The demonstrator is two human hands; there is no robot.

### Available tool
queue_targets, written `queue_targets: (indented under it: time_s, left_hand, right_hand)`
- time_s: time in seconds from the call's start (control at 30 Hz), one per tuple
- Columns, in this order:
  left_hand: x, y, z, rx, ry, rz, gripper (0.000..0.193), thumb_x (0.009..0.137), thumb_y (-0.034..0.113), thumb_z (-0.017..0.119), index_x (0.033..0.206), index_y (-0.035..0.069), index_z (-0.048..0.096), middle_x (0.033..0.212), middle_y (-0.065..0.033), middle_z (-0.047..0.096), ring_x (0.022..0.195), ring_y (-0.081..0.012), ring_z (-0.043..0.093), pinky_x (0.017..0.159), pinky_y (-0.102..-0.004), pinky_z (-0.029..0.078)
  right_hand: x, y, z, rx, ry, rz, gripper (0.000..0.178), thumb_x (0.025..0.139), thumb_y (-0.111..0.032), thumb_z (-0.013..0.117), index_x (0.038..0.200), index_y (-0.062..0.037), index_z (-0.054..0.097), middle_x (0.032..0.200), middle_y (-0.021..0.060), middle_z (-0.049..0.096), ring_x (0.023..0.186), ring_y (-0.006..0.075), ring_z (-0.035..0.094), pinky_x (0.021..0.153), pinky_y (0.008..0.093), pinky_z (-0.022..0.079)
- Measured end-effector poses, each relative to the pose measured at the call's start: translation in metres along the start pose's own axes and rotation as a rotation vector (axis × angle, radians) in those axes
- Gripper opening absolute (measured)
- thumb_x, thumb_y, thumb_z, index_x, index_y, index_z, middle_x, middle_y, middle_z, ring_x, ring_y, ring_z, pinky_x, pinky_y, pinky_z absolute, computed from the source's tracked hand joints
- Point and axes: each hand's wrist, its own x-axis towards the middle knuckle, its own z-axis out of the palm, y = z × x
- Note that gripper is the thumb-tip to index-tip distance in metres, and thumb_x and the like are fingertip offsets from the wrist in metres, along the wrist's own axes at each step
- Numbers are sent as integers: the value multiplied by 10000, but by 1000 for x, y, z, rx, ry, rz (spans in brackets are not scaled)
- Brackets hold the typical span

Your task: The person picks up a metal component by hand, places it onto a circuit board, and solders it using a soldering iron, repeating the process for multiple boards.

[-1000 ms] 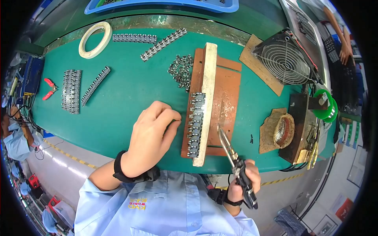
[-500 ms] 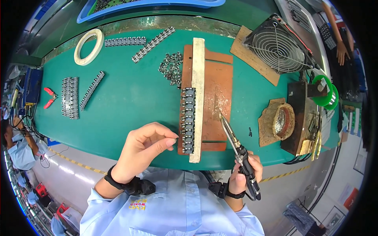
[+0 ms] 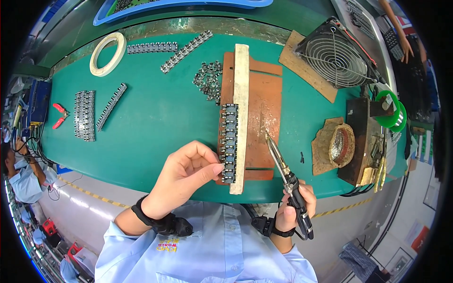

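Note:
A row of small black components lies along the left side of a pale strip, on a reddish-brown board. My left hand has its thumb and index finger pinched together at the lower left of the row. Whatever sits between those fingertips is too small to name. My right hand grips a soldering iron by its black handle; the metal tip points up and left and is over the brown board. Beyond the row lies a heap of small metal clips or parts.
A fan stands at the far right, with a round tip-cleaning dish and a green solder spool nearer. At left are a tape roll, component strips and red-handled cutters. A blue tray is at the back.
My left hand has moved right, its fingertips now at the row's lower components. The soldering iron stays nearly in place; the whole view has shifted slightly.

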Motion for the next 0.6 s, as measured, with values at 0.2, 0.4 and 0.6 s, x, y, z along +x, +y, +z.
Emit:
queue_targets:
  time_s: [0.2, 0.4, 0.6]
  left_hand:
    - [2, -2, -3, 42, -31, 10, 58, 853, 7, 547, 884, 1, 498, 836, -52, 583, 768, -112, 578, 690, -238, 466]
    - [3, -1, -6, 25, -40, -7, 50, 849, 8, 547, 886, -9, 518, 840, -58, 594, 768, -117, 580, 708, -241, 463]
    - [2, 2, -6, 7, -15, -69, 59, 824, 23, 577, 852, 11, 527, 816, -45, 576, 751, -116, 572, 713, -232, 457]
  right_hand:
    - [0, 0, -1, 4, -11, 11, 524, 731, -383, 663, 1036, 15, 510, 746, 102, 495, 629, 176, 471, 591, 294, 401]
    - [0, 1, -1, 8, -5, 6, 528, 730, -386, 662, 1038, 14, 508, 744, 100, 495, 629, 175, 468, 589, 294, 400]
    - [-1, 1, -1, 16, 14, 6, 525, 730, -388, 660, 1040, 7, 508, 735, 94, 493, 618, 169, 461, 598, 290, 393]
